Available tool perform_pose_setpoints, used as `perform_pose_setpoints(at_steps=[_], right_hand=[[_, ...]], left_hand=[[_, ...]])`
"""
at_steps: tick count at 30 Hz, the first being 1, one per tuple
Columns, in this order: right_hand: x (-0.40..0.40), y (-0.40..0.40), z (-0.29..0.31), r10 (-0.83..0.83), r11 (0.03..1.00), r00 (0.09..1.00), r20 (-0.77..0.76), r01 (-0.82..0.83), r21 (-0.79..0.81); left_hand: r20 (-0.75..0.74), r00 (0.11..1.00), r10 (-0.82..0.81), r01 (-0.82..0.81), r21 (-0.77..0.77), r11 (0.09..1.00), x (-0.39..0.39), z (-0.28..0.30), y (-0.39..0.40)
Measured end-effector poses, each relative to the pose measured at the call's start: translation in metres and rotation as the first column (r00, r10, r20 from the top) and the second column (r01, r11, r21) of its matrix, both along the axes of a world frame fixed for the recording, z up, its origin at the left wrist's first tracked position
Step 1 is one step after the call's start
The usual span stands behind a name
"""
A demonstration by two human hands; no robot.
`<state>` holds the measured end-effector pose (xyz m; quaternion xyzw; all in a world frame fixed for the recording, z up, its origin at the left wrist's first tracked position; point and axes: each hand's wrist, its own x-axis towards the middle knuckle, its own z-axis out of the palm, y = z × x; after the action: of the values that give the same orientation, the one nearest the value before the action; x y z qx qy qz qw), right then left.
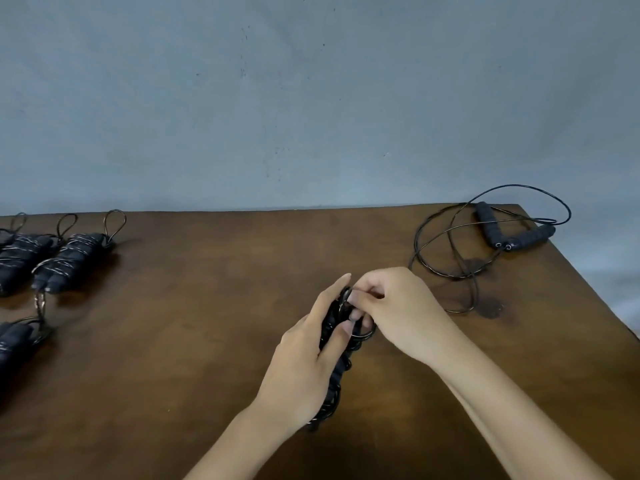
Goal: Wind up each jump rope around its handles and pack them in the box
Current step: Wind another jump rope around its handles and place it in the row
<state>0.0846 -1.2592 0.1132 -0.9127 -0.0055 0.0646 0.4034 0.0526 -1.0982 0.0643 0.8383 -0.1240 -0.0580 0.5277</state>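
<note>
Gripping wound jump rope, left hand; right hand pinching its cord end.

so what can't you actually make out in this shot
Head view only:
- Box: not in view.
- Held jump rope: left hand and right hand cover its handles and rope end.
- Wound ropes: left edge cuts some off.
- Unwound rope: far loops overhang the table.

Plain room: wooden table, grey wall

worktop: i see brown wood, dull sheen
loose rope cord: glossy black, smooth
its handles: matt black, ribbed foam-like
</note>
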Motion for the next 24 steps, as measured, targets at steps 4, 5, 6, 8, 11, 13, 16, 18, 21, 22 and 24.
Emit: perform_pose_setpoints(at_steps=[4,5,6,8,11,13,16,18,21,22,24], right_hand=[[0.004,-0.003,-0.002,0.013,0.993,0.999,0.049,-0.019,0.114],[0.005,-0.006,0.000,0.065,0.994,0.997,0.048,-0.069,0.083],[0.005,-0.009,0.002,0.119,0.991,0.992,0.038,-0.121,0.063],[0.007,-0.014,0.010,0.186,0.980,0.982,0.027,-0.188,0.066],[0.011,-0.020,0.017,0.230,0.971,0.973,0.023,-0.231,0.056],[0.015,-0.017,0.020,0.315,0.945,0.948,-0.047,-0.308,0.109],[0.023,-0.005,0.019,0.420,0.890,0.906,-0.061,-0.398,0.223],[0.028,0.009,0.016,0.434,0.866,0.900,-0.042,-0.403,0.296],[0.033,0.031,0.010,0.397,0.855,0.918,0.000,-0.370,0.364],[0.038,0.043,0.006,0.383,0.850,0.924,0.006,-0.355,0.390],[0.038,0.049,0.005,0.349,0.848,0.936,0.039,-0.333,0.412]], left_hand=[[-0.073,0.997,0.014,-0.023,-0.130,0.991,0.005,0.006,0.005],[-0.103,0.994,0.023,-0.041,-0.171,0.984,0.007,0.007,0.008],[-0.139,0.990,0.032,-0.062,-0.213,0.975,0.010,0.009,0.011],[-0.228,0.973,0.029,-0.095,-0.286,0.953,0.013,0.012,0.018],[-0.393,0.919,-0.029,-0.134,-0.380,0.915,0.020,0.020,0.031],[-0.467,0.877,-0.111,-0.122,-0.440,0.890,0.025,0.025,0.043],[-0.501,0.830,-0.246,-0.050,-0.506,0.861,0.033,0.029,0.062],[-0.510,0.809,-0.293,-0.018,-0.519,0.855,0.037,0.029,0.077],[-0.536,0.771,-0.343,0.022,-0.517,0.856,0.046,0.030,0.103],[-0.538,0.762,-0.360,0.041,-0.515,0.856,0.049,0.030,0.118],[-0.545,0.747,-0.382,0.071,-0.505,0.860,0.050,0.033,0.124]])
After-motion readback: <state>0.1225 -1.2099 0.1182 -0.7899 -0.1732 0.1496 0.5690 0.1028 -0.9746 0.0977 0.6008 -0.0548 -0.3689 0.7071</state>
